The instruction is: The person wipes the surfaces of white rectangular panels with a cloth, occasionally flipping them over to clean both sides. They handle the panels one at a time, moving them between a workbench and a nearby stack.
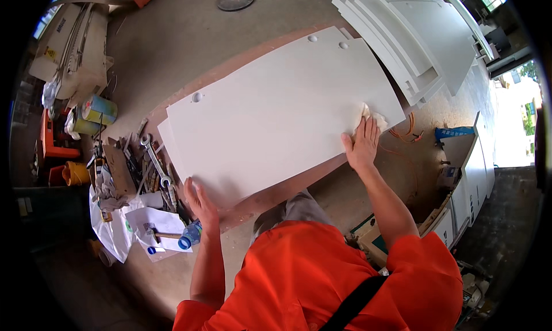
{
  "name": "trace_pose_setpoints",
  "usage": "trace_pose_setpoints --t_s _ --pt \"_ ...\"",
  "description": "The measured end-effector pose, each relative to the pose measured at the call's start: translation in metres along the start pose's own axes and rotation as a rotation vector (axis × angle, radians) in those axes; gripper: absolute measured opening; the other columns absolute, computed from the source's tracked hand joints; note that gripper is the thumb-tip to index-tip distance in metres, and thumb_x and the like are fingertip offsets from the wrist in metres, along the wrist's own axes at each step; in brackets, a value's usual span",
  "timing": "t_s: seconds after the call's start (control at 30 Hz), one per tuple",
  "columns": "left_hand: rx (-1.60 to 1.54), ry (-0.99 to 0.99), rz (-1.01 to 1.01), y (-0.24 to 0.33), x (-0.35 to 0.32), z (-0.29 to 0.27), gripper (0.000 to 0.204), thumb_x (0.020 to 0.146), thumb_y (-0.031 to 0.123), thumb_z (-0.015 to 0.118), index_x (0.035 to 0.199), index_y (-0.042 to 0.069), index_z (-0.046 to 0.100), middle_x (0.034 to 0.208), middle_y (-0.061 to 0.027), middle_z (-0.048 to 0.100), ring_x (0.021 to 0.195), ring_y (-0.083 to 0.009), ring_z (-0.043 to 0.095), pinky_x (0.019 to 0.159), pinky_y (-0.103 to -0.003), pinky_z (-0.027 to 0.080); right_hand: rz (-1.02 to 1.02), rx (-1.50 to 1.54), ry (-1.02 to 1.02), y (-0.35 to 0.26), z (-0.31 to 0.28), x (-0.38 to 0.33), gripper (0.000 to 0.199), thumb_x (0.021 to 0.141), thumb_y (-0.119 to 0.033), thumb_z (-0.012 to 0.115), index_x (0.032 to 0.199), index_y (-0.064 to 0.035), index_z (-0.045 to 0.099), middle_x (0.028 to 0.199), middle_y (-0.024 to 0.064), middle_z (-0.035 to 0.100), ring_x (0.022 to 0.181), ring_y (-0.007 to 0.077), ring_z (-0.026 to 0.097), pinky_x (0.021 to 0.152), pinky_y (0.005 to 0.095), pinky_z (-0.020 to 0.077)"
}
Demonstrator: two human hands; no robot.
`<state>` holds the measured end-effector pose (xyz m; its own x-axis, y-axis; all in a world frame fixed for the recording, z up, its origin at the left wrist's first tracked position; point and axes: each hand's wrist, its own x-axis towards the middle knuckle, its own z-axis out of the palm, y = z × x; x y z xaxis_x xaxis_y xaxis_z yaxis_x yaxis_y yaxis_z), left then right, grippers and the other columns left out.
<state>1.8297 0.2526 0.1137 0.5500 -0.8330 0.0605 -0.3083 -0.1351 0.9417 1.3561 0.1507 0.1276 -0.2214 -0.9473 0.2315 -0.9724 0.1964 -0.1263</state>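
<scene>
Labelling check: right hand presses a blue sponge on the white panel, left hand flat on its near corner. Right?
Not quite. The head view shows the right hand pressing a white cloth, not a blue sponge, on the white panel. The left hand does lie flat on its near corner.

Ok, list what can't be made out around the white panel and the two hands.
- Head view: most of the cloth lies under the right hand; only its far edge shows.
- What supports the white panel: covered by the panel and the brown board beneath.
- Left hand: palm down at the panel's near edge, underside unseen.
- Tool pile: too small and jumbled to sort.
</scene>
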Motion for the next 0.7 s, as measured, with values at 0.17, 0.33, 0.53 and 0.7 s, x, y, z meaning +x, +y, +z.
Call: trace_pose_setpoints --t_s 0.17,0.33,0.53,0.7 --pt "-0.275 0.041 -0.168 -0.006 0.002 -0.018 0.065 0.112 0.045 0.034 0.154 -0.005 0.037 0.158 -0.0195 0.04 0.144 -0.0291 0.041 0.122 -0.04 0.027 -0.892 0.286 -0.194 -0.203 -0.02 -0.123 0.089 0.091 -0.06 0.06 0.151 0.0025 0.042 0.159 0.0245 0.038 0.152 0.04 0.028 0.126 0.0533 0.0158" --pt "-0.263 0.121 -0.371 0.026 0.003 -0.012 0.066 0.111 0.047 0.036 0.149 -0.006 0.045 0.147 -0.0199 0.053 0.139 -0.0277 0.046 0.119 -0.039 0.031 -1.152 0.545 -0.281 -0.308 0.008 -0.159 0.08 0.096 -0.054 0.056 0.153 0.0006 0.043 0.162 0.0222 0.037 0.154 0.0333 0.027 0.127 0.049 0.0144" --pt "-0.029 0.122 -0.218 0.009 -0.047 -0.012 0.06 0.103 0.027 0.062 0.147 -0.01 0.045 0.147 -0.0231 0.052 0.135 -0.0314 0.051 0.115 -0.038 0.037 -0.386 0.148 -0.044 -0.08 0.031 0.013 0.076 0.102 -0.052 0.046 0.156 -0.0001 0.036 0.164 0.0227 0.031 0.155 0.0351 0.022 0.127 0.0484 0.0142" --pt "0.264 -0.097 -0.199 0.038 -0.024 -0.013 0.072 0.093 0.024 0.071 0.146 -0.014 0.04 0.146 -0.0313 0.049 0.135 -0.0404 0.05 0.115 -0.044 0.038 0.309 -0.1 -0.102 0.149 0.027 0.127 0.077 0.104 -0.057 0.04 0.159 -0.0033 0.031 0.164 0.0221 0.031 0.153 0.0364 0.026 0.126 0.048 0.0187"
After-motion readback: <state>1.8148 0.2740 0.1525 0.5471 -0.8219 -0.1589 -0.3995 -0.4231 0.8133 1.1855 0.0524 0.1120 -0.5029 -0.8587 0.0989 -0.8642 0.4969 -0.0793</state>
